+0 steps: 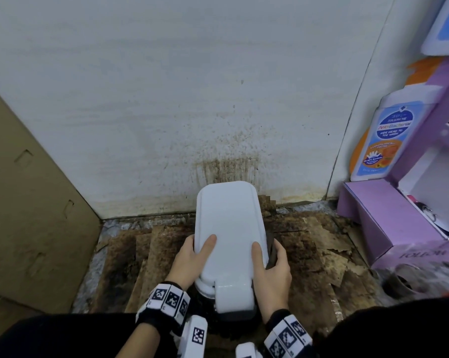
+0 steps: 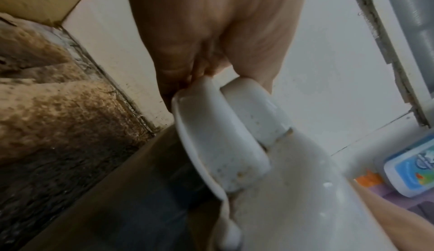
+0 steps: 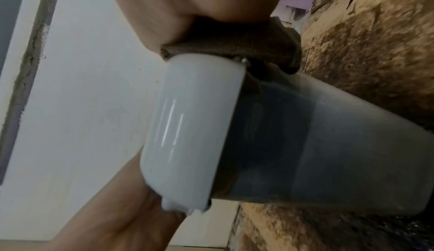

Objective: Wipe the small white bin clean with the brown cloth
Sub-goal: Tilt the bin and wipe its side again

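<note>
The small white bin (image 1: 229,228) stands on the floor against the wall, lid closed, its body grey below the white lid (image 3: 192,125). My left hand (image 1: 200,244) grips the lid's left edge, thumb on top and fingers curled round the side, as the left wrist view shows at the lid rim (image 2: 211,125). My right hand (image 1: 267,250) grips the right side with its thumb on the lid. The brown cloth (image 1: 271,251) is held between its fingers and the bin's side, bunched under the palm (image 3: 234,45).
The white wall (image 1: 218,151) behind the bin carries brown splatter. Stained, torn cardboard (image 1: 308,254) covers the floor. A cardboard panel (image 1: 24,202) leans at the left. A purple display stand (image 1: 373,215) with a printed bottle cut-out (image 1: 386,140) fills the right.
</note>
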### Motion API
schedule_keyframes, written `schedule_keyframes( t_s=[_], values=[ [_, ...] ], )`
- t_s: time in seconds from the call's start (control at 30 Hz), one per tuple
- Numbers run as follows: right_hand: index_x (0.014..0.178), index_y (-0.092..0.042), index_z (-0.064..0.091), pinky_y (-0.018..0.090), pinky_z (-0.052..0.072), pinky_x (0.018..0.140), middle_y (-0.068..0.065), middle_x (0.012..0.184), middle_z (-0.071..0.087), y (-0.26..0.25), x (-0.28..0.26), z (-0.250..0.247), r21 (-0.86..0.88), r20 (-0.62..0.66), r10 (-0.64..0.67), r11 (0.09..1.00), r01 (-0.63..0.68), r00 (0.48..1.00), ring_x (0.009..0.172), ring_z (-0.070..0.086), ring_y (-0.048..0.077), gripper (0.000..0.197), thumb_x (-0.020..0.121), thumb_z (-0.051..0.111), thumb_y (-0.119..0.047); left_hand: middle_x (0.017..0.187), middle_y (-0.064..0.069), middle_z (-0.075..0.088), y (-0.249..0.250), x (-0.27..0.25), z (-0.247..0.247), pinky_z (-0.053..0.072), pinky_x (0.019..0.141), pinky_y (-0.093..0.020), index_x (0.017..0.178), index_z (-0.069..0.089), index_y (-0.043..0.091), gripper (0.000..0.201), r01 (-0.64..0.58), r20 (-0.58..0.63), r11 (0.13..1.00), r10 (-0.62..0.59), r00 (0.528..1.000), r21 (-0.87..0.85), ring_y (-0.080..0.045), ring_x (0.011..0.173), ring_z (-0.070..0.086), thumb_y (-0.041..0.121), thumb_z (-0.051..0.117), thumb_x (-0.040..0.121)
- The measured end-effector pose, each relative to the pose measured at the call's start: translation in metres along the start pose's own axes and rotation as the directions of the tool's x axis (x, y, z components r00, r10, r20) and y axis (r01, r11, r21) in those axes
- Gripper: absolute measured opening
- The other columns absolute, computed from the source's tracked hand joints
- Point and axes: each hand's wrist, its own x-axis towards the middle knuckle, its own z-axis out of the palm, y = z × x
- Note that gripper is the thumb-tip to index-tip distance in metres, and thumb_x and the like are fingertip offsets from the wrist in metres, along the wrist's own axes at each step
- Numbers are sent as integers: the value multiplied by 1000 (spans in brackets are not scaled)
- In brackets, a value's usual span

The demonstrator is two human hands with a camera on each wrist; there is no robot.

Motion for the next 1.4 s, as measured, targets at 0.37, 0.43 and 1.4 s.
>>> schedule_keyframes(
  t_s=[0.37, 0.43, 1.4],
  values=[
    [137, -25, 54, 39, 54, 95, -2, 127, 65, 13, 9, -8, 247, 43, 15, 969, -25, 999, 110, 65, 15, 42, 97, 61, -38, 112, 6, 66, -9, -6, 3, 53, 91, -36, 120, 59, 25, 65, -20, 4, 986, 19, 1000, 168, -14, 103, 65, 77, 55, 81],
    [131, -19, 60, 42, 57, 92, 2, 118, 71, 14, 14, -13, 316, 63, 59, 946, -75, 996, 105, 69, 19, 33, 99, 61, -29, 127, -3, 56, -9, -8, 5, 47, 101, -44, 135, 50, 21, 86, -13, -40, 951, 27, 999, 309, -22, 115, 58, 85, 46, 78],
    [138, -20, 58, 48, 48, 107, 7, 132, 65, 27, -2, 54, 510, 277, 236, 786, -351, 931, 120, 62, 26, 36, 105, 48, -31, 166, 4, 16, 0, -14, -30, 12, 125, -37, 159, 17, 20, 61, -293, -62, 768, 395, 916, 569, -14, 150, 13, 44, 34, 105]
  ],
)
